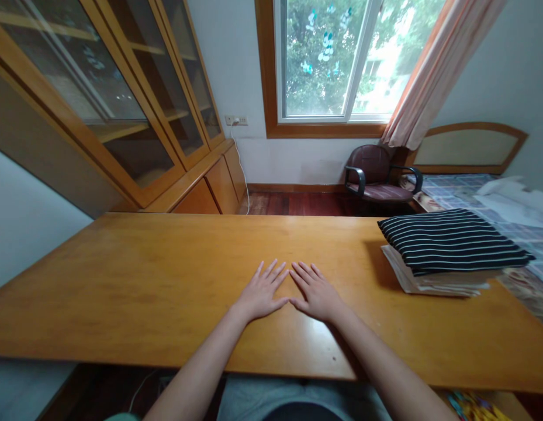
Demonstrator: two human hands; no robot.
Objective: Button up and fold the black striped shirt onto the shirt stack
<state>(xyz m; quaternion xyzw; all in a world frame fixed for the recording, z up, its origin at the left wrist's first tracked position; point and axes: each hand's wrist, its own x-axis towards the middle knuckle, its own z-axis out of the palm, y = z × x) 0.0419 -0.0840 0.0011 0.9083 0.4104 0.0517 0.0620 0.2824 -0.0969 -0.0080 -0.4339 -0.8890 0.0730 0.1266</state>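
Across a wooden desk point(135, 280), your left hand point(263, 292) and right hand point(315, 293) lay flat, holding nothing

At the far left stood a wooden cabinet point(166, 117) with glass doors. Just right of it, a white cord point(244, 169) hung from a wall outlet point(236, 120).

Near the middle of the desk, your left hand rested palm down, its fingers fanned forward and pinching nothing. Beside it, your right hand mirrored that pose, fingers spread, its grip just as slack. The two thumbs met or nearly met at their tips; which could not be told. The wood under your palms was all you touched.

Farther right, behind the desk, came a window point(328, 64) with blue stickers, a maroon armchair point(372, 166) and a pink curtain point(442, 70). On the desk's right part, well apart from your right hand, a black cushion point(450, 241) with white stripes lay on an uneven stack of what looked like papers point(411, 280). A bed point(464, 187) stood at the far right.

As for progress, both palms were already set down, and no object was in your grasp. You appeared to be at a pause, before or after handling; how much was left could not be judged.
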